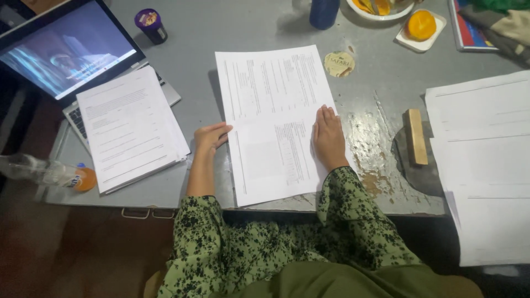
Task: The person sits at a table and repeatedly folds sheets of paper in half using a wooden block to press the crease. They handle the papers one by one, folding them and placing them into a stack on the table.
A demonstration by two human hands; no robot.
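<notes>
1. The left hand (210,137) comes in from the lower left, its bare forearm rising out of a green flowered sleeve (205,243). The fingers are curled loosely together and point right, their tips meeting the left edge of the printed sheet (274,124); I cannot tell whether they pinch the edge or only touch it.

2. The right hand (328,138) lies palm down on the right half of the same sheet. Its fingers are straight and close together, pointing away from the person, flat on the paper and gripping nothing.

3. The printed sheet lies on the grey table (364,94), slightly tilted, between the two hands. Most of it stretches beyond the fingertips of both hands, and its near edge reaches the table edge by the wrists.

4. Left of the left fingers, just beside them, a stack of papers (131,128) rests partly on the keyboard of an open laptop (66,52).

5. Right of the right hand, apart from it, a wooden block (417,136) lies on a dark patch, with more white sheets (480,165) beyond.

6. Beyond the right fingertips a round coaster (339,64) lies just beside the sheet's far right corner.
</notes>
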